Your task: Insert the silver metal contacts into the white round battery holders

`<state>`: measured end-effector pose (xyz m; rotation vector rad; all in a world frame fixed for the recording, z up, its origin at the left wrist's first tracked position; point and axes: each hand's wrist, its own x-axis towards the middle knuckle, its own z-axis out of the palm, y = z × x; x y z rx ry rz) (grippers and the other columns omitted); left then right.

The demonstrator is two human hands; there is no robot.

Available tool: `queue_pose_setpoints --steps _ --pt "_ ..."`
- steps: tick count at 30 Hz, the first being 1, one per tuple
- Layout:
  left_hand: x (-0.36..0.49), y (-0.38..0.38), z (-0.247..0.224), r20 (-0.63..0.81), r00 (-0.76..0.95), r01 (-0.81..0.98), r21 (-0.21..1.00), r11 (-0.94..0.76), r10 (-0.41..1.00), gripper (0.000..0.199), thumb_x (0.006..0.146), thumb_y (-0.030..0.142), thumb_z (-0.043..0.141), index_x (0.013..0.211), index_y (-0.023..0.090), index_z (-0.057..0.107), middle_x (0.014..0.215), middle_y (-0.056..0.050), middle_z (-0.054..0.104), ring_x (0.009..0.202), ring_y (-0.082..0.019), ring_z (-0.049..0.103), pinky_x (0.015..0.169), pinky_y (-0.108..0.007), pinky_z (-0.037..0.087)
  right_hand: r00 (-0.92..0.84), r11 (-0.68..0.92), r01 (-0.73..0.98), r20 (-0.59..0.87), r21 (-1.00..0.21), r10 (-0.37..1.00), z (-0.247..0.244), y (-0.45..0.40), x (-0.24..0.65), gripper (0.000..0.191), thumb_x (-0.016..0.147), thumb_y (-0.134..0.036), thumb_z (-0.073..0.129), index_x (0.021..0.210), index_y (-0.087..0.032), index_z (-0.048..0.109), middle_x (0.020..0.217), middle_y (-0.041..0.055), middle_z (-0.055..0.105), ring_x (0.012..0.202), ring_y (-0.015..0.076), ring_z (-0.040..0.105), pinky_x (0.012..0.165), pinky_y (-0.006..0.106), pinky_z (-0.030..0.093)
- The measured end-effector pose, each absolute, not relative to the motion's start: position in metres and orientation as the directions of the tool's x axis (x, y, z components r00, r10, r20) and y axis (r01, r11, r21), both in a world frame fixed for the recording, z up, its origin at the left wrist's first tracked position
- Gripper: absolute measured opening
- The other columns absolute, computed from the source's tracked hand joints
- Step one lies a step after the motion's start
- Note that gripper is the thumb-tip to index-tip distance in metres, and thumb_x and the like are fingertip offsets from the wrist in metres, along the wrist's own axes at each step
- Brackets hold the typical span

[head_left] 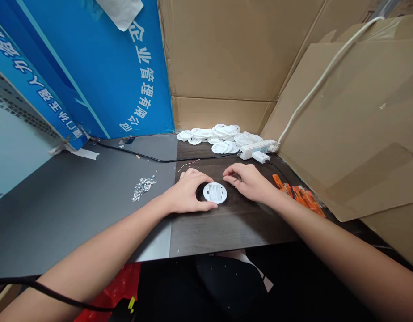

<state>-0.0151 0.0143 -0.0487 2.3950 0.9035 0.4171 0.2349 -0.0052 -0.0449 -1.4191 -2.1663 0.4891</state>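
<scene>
A round white plastic piece (215, 193) with slots and a raised middle lies on the dark wood-grain part of the table. My left hand (192, 192) holds it by the left edge, thumb at the near side and fingers at the far side. To the right of the piece and a little beyond it, my right hand (247, 181) is closed, thumb and index fingertips together; whatever they hold, if anything, is too small to name. Left of my left hand, small shiny metal bits (143, 188) lie in a loose pile on the grey surface.
Several white round pieces (223, 136) are heaped at the back, beside a white power strip (259, 149) with a plugged-in adapter (260, 157). Orange packets (305, 200) lie at right. A black cable (166, 160) crosses the table; cardboard walls (223, 49) stand behind.
</scene>
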Motion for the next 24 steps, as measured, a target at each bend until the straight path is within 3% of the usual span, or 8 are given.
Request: queue_pose_setpoints --steps 4,12,17,24 --pt "-0.01 0.005 -0.042 0.078 0.7 0.501 0.655 -0.565 0.71 0.069 0.073 0.052 0.078 0.136 0.027 0.065 0.117 -0.006 0.067 0.112 -0.025 0.055 0.102 -0.042 0.045 -0.311 0.39 0.602 0.245 -0.696 0.918 -0.04 -0.014 0.226 0.018 0.097 -0.031 0.061 0.104 -0.018 0.072 0.097 0.0047 0.074 0.08 0.017 0.063 0.072 0.032 0.046" --pt "-0.003 -0.004 -0.042 0.084 0.613 0.358 0.857 -0.371 0.786 0.061 0.072 0.043 0.079 0.127 0.021 0.069 0.117 -0.004 0.069 0.101 -0.019 0.062 0.093 -0.033 0.048 -0.282 0.397 0.581 0.283 -0.711 0.917 -0.033 -0.023 0.222 0.017 0.093 -0.029 0.064 0.1 -0.02 0.077 0.096 0.0047 0.075 0.081 0.0174 0.065 0.074 0.033 0.048" --pt "-0.003 -0.002 -0.045 0.087 0.599 0.319 0.886 -0.337 0.796 0.061 0.073 0.042 0.081 0.128 0.019 0.069 0.11 -0.004 0.071 0.09 -0.014 0.061 0.082 -0.026 0.047 -0.236 0.348 0.579 0.257 -0.738 0.937 -0.039 -0.021 0.222 0.015 0.089 -0.03 0.065 0.093 -0.02 0.077 0.096 0.0055 0.071 0.082 0.017 0.061 0.072 0.032 0.045" --pt "0.0 -0.002 -0.053 0.062 0.593 0.21 0.951 -0.228 0.803 0.071 0.07 0.04 0.085 0.134 0.015 0.065 0.117 -0.008 0.07 0.096 -0.015 0.061 0.088 -0.028 0.048 -0.187 0.267 0.499 0.198 -0.825 0.962 -0.042 -0.021 0.222 0.02 0.084 -0.035 0.071 0.089 -0.017 0.077 0.092 0.0058 0.07 0.077 0.017 0.058 0.068 0.032 0.043"
